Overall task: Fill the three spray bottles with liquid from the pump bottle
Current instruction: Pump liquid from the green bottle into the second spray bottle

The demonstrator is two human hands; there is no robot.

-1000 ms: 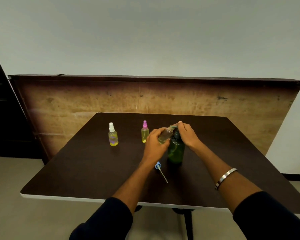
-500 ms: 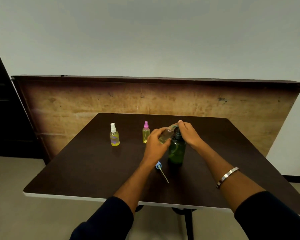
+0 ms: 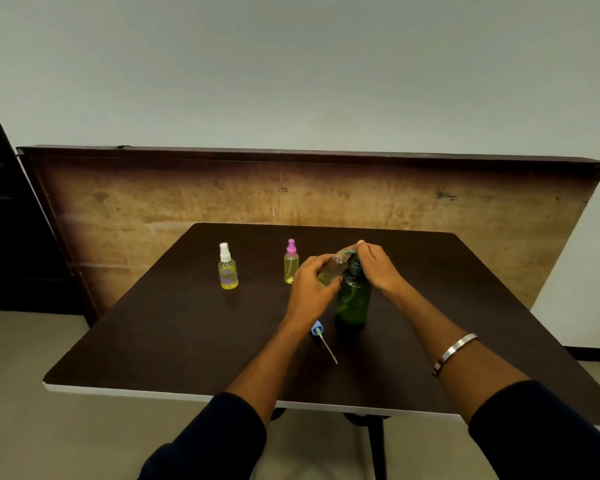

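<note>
A green pump bottle (image 3: pixel 353 299) stands upright near the middle of the dark table (image 3: pixel 174 341). My right hand (image 3: pixel 378 268) rests on its pump head, fingers curled over the nozzle. My left hand (image 3: pixel 309 289) holds a small uncapped clear spray bottle (image 3: pixel 332 270), tilted with its mouth up at the nozzle; a little yellowish liquid shows in it. Its blue spray cap (image 3: pixel 317 330) with dip tube lies on the table in front. A white-capped spray bottle (image 3: pixel 227 270) and a pink-capped spray bottle (image 3: pixel 290 263), both holding yellow liquid, stand to the left.
A worn wooden board (image 3: pixel 153 209) stands on edge behind the table against the wall. The table's white front edge (image 3: pixel 153 393) runs below my forearms. A metal bracelet (image 3: pixel 454 353) sits on my right wrist. A dark doorway lies at far left.
The hands and bottles hold nearly the same pose. Only the camera view has shifted slightly.
</note>
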